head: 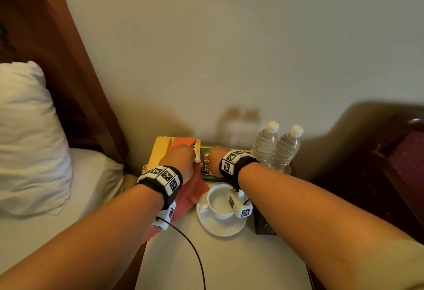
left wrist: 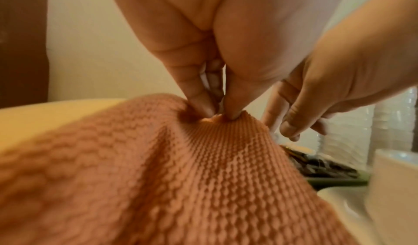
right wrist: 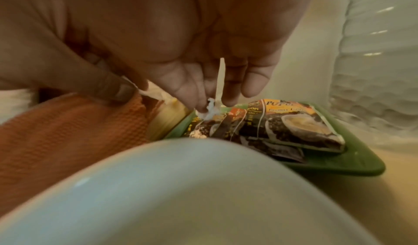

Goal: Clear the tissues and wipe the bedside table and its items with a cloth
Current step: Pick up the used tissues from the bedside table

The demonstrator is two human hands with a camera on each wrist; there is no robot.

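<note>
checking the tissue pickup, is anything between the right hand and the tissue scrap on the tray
Nothing visible. The right hand already has its fingertips on the white tissue scrap, at the near-left corner of the green tray, over the coffee sachets. The orange cloth, pinched by the left hand, lies beside it, not across it.

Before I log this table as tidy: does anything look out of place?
Yes. A shredded scrap of white tissue lies on the coffee sachets in the green tray, under the right hand.
</note>
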